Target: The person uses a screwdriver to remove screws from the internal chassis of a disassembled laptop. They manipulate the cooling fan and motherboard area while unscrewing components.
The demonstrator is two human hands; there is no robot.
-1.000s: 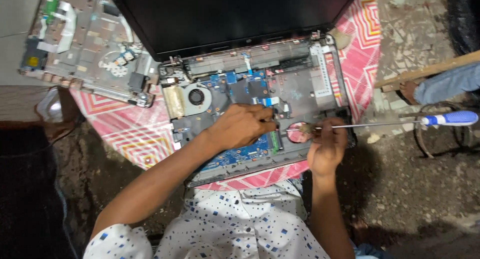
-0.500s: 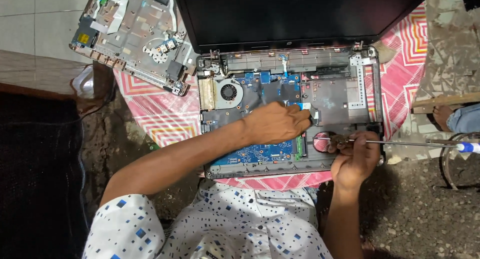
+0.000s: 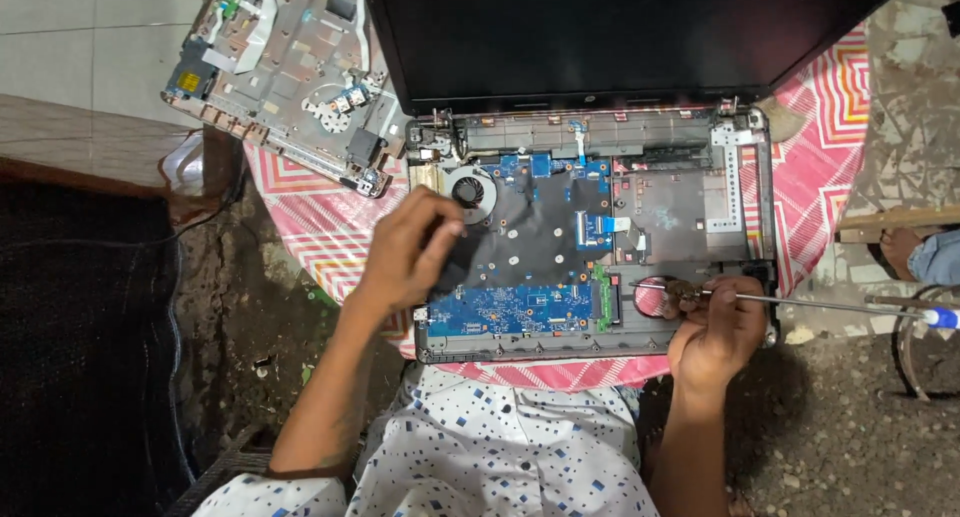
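Blue circuit board (image 3: 510,309) lies exposed in the opened laptop base (image 3: 590,239), which sits on a pink patterned cloth (image 3: 820,167). I see my left hand (image 3: 408,252) resting on the board's left part, just beside the cooling fan (image 3: 468,191), fingers curled and pressing down, gripping nothing that I can make out. My right hand (image 3: 718,329) is clenched around the shaft of a long screwdriver (image 3: 830,304), its blue handle pointing off right and its tip near a round pink cell (image 3: 652,297) at the base's lower right. I judge the risk is a slip: the hand grips far from the handle, so the tip could skid and scratch the board or short that cell.
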